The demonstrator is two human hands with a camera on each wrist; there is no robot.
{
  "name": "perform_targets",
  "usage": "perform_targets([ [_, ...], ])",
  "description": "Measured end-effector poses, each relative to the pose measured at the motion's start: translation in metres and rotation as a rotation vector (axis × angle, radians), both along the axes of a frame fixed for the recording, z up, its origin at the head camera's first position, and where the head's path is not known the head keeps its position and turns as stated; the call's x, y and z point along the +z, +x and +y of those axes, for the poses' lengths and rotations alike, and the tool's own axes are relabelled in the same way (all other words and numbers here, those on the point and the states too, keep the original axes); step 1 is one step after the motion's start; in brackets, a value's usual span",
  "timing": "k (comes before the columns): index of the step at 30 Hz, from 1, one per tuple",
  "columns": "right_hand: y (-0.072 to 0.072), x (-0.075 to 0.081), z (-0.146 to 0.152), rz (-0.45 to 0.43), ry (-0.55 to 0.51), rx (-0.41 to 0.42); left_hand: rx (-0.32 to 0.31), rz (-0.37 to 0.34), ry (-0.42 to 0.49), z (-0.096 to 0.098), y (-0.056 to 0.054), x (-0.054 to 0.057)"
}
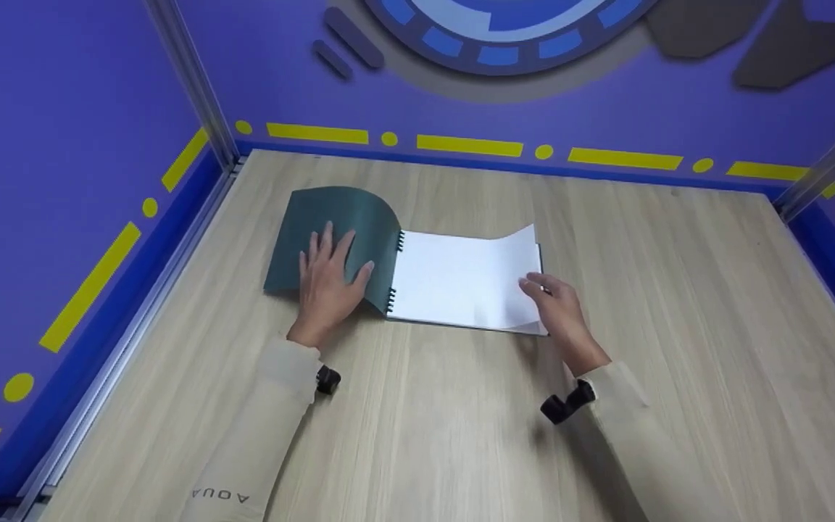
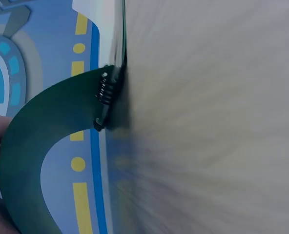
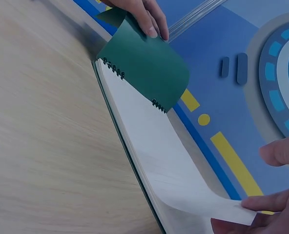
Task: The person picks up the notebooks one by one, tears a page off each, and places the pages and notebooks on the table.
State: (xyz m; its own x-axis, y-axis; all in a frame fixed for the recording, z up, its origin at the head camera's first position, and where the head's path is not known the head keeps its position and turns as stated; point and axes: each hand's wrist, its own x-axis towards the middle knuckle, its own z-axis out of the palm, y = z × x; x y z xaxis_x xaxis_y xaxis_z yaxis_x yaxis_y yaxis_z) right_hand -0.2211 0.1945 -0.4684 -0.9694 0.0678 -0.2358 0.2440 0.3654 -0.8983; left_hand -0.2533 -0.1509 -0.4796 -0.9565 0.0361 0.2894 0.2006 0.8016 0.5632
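A spiral-bound notebook lies turned back at its green cover (image 1: pixel 338 210), which bows up in an arch left of the black spiral binding (image 1: pixel 391 299). On that cover my left hand (image 1: pixel 330 283) rests with its fingers spread and fairly straight. White paper faces up on the right half. At the right edge, my right hand (image 1: pixel 559 304) holds the top white page (image 3: pixel 183 201), its free end lifted and curled upward between the fingers. More sheets and a green back cover (image 3: pixel 130 155) lie beneath. The left wrist view shows the arched cover (image 2: pixel 22 146) and only part of the hand.
The notebook lies on a light wood-grain table (image 1: pixel 446 420). Blue panels with yellow markings (image 1: pixel 470 146) stand along the back and sides, joined by metal posts (image 1: pixel 196 80). A black wrist camera (image 1: pixel 568 402) sits on the right sleeve.
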Motion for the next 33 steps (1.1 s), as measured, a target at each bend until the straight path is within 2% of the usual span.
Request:
perform_targets([
  [4, 0.000, 0.000, 0.000, 0.017, -0.017, 0.003, 0.002, -0.083, 0.025, -0.011, -0.001, -0.006],
  [7, -0.001, 0.001, -0.001, 0.019, -0.024, -0.003, -0.013, -0.181, 0.046, -0.018, 0.000, -0.011],
  [11, 0.000, 0.001, 0.000, 0.002, -0.031, -0.013, -0.048, -0.346, 0.005, -0.021, 0.002, -0.012],
  [14, -0.001, 0.000, 0.000, -0.003, -0.036, -0.021, -0.075, -0.414, -0.068, -0.020, 0.004, -0.009],
  [21, -0.001, 0.000, 0.002, -0.005, -0.035, -0.029, -0.088, -0.444, -0.143, -0.014, 0.004, -0.006],
  [28, -0.005, 0.002, 0.003, 0.006, -0.125, -0.067, -0.082, -0.469, -0.154, -0.011, 0.003, -0.007],
  [33, -0.011, 0.008, 0.004, -0.012, -0.178, -0.067, -0.100, -0.453, -0.170, -0.008, 0.001, -0.005],
])
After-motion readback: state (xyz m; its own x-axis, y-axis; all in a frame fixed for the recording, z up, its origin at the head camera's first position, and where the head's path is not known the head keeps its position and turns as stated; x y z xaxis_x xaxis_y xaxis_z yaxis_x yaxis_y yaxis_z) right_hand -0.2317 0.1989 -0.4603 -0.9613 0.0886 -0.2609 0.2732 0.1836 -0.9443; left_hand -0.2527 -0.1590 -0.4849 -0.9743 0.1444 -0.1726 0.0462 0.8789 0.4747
